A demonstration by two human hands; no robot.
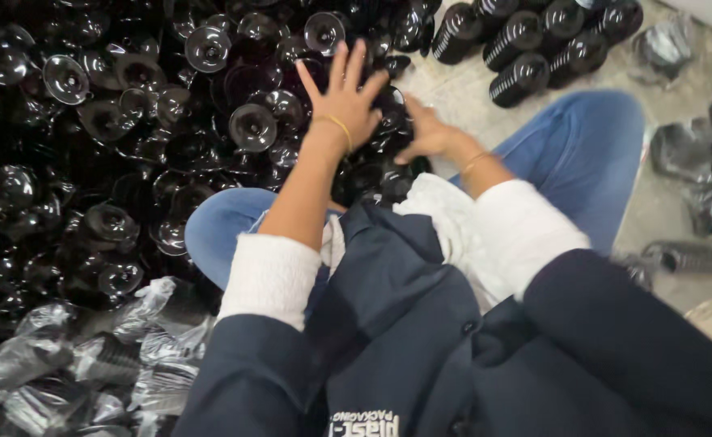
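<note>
Left hand (345,99) spread open above the heap of black plastic goblets (129,146) filling the frame's upper left; right hand (422,133) rests there, grip unclear. Best lift each by its stem.
</note>
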